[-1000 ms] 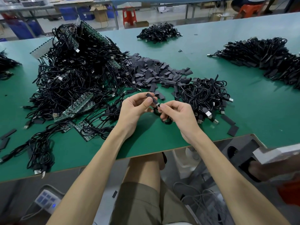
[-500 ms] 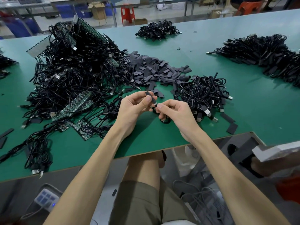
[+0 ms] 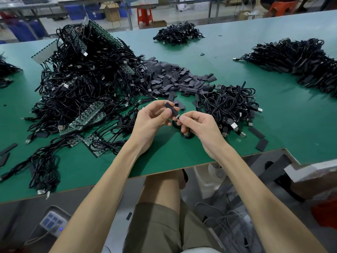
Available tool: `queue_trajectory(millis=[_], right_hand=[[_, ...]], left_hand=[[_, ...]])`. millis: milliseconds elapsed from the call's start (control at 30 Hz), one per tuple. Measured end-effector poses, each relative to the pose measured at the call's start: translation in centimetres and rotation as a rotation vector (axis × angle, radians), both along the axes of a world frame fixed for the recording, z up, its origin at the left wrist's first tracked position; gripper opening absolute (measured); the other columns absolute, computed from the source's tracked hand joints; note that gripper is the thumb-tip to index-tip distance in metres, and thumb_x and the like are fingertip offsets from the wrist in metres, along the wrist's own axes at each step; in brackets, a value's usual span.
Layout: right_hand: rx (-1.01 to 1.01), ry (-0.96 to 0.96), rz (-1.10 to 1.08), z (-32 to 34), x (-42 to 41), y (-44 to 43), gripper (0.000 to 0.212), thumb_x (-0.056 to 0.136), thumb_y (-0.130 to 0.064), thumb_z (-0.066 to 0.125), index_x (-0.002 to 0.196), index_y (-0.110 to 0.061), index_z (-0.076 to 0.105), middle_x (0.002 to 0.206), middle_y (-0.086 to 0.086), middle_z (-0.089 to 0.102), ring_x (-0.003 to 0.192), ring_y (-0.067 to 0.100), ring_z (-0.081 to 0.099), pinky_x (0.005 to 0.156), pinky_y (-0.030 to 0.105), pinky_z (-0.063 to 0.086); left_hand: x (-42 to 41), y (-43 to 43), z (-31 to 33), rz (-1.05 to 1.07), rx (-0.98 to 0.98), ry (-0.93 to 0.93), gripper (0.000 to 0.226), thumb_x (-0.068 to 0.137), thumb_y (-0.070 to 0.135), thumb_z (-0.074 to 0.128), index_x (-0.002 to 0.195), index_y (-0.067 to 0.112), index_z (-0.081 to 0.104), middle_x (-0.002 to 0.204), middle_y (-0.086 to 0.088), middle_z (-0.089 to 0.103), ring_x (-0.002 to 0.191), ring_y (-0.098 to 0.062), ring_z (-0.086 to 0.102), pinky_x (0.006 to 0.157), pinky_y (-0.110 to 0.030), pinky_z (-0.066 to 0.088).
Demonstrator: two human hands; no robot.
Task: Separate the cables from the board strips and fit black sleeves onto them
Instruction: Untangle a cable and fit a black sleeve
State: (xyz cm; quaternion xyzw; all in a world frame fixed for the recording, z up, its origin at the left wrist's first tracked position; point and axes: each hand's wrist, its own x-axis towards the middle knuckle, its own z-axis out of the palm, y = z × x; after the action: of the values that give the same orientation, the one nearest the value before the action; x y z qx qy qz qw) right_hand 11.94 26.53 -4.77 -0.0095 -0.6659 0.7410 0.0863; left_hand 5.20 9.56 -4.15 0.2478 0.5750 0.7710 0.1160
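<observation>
At the centre of the frame, above the near part of the green table [image 3: 182,159], the left hand [image 3: 152,122] pinches a black sleeve [image 3: 171,109] between thumb and fingers. The sleeve is tilted, and its lower end points toward the right hand [image 3: 199,127]. That hand pinches the end of a cable [image 3: 187,136] between thumb and forefinger, right at the sleeve's lower mouth. The rest of the cable hangs as a small coil under its curled fingers. Whether the cable's tip is already inside the sleeve cannot be told.

Just above the hands, a heap of loose sleeves [image 3: 175,79] spreads across the middle of the table. To the left of the hands, a large tangle of cables [image 3: 87,73] fills the upper left. Green board strips [image 3: 87,115] show at its lower edge and near its top. To the right of the hands lies a smaller pile of coiled cables [image 3: 229,105], with a few stray sleeves [image 3: 261,144] near the table's edge. Two more cable piles lie farther off, one at the upper middle [image 3: 178,33] and one at the right [image 3: 295,59].
</observation>
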Motion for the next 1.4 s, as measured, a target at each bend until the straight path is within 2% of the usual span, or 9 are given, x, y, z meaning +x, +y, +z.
queue_trajectory(millis=[200,300,467,633,767,1000,1100,1267,1400], right_hand=[[0.009,-0.024,0.023,0.28,-0.06,-0.01,0.017,0.100,-0.009,0.064,0.085,-0.007,0.073,0.072,0.000,0.070,0.061,0.011,0.058,0.062,0.021,0.049],[0.015,-0.032,0.024,0.33,0.01,-0.10,0.016,0.100,-0.008,0.063,0.088,-0.004,0.073,0.078,0.004,0.071,0.059,0.011,0.059,0.061,0.021,0.049],[0.026,-0.035,0.025,0.31,-0.01,-0.11,0.019,0.101,-0.008,0.062,0.087,-0.003,0.073,0.075,0.010,0.067,0.056,0.011,0.056,0.058,0.020,0.047],[-0.004,-0.035,0.048,0.24,0.06,-0.06,0.020,0.101,-0.009,0.061,0.087,-0.008,0.076,0.078,0.004,0.070,0.056,0.010,0.055,0.057,0.020,0.047],[-0.005,-0.041,0.034,0.14,0.00,-0.05,0.019,0.101,-0.009,0.062,0.094,0.003,0.074,0.085,0.010,0.070,0.058,0.010,0.055,0.058,0.019,0.047],[-0.019,-0.006,0.067,0.59,0.27,-0.06,0.027,0.100,-0.010,0.064,0.080,-0.019,0.079,0.077,0.001,0.070,0.057,0.009,0.052,0.057,0.016,0.046],[-0.006,0.006,0.062,0.55,0.31,-0.10,0.024,0.099,-0.011,0.066,0.079,-0.019,0.077,0.077,0.002,0.070,0.057,0.010,0.052,0.059,0.018,0.045],[-0.004,0.028,0.033,0.28,0.24,-0.09,0.009,0.093,-0.016,0.070,0.084,-0.015,0.072,0.075,0.018,0.060,0.056,0.013,0.052,0.059,0.019,0.045],[-0.014,0.032,0.021,0.18,0.08,-0.03,0.008,0.091,-0.018,0.071,0.083,-0.018,0.072,0.072,0.015,0.061,0.056,0.013,0.052,0.060,0.020,0.045]], left_hand=[[0.08,0.11,0.12,0.013,0.014,-0.013,0.019,0.091,0.019,0.068,0.108,0.009,0.069,0.103,-0.015,0.075,0.073,-0.021,0.066,0.066,-0.026,0.051],[0.21,0.21,0.17,0.024,0.007,-0.019,0.020,0.090,0.017,0.067,0.108,0.007,0.067,0.101,-0.014,0.076,0.072,-0.021,0.067,0.067,-0.027,0.051],[0.49,0.40,0.35,0.053,-0.002,-0.010,0.032,0.086,0.013,0.067,0.113,-0.001,0.058,0.102,-0.017,0.075,0.076,-0.020,0.067,0.069,-0.026,0.050],[0.45,0.31,0.39,0.046,-0.018,-0.032,0.026,0.085,0.016,0.068,0.108,0.007,0.063,0.102,-0.019,0.076,0.079,-0.024,0.066,0.069,-0.026,0.049],[0.26,0.31,0.14,0.033,-0.031,-0.019,0.021,0.089,0.015,0.070,0.108,0.009,0.065,0.100,-0.024,0.072,0.075,-0.023,0.064,0.067,-0.027,0.048],[0.12,0.10,-0.12,0.026,-0.038,0.062,0.016,0.095,0.012,0.065,0.110,0.008,0.059,0.105,-0.011,0.075,0.077,-0.023,0.063,0.067,-0.028,0.047],[0.13,0.02,-0.17,0.027,-0.037,0.064,0.016,0.095,0.012,0.064,0.110,0.009,0.059,0.105,-0.011,0.074,0.075,-0.024,0.062,0.066,-0.029,0.046],[0.15,0.05,-0.17,0.034,-0.045,0.038,0.017,0.095,0.016,0.067,0.109,0.008,0.061,0.098,-0.009,0.073,0.066,-0.021,0.056,0.066,-0.030,0.045],[0.18,0.06,-0.12,0.026,-0.049,0.045,0.024,0.093,0.022,0.069,0.108,0.006,0.061,0.097,-0.010,0.072,0.067,-0.021,0.056,0.067,-0.031,0.046]])
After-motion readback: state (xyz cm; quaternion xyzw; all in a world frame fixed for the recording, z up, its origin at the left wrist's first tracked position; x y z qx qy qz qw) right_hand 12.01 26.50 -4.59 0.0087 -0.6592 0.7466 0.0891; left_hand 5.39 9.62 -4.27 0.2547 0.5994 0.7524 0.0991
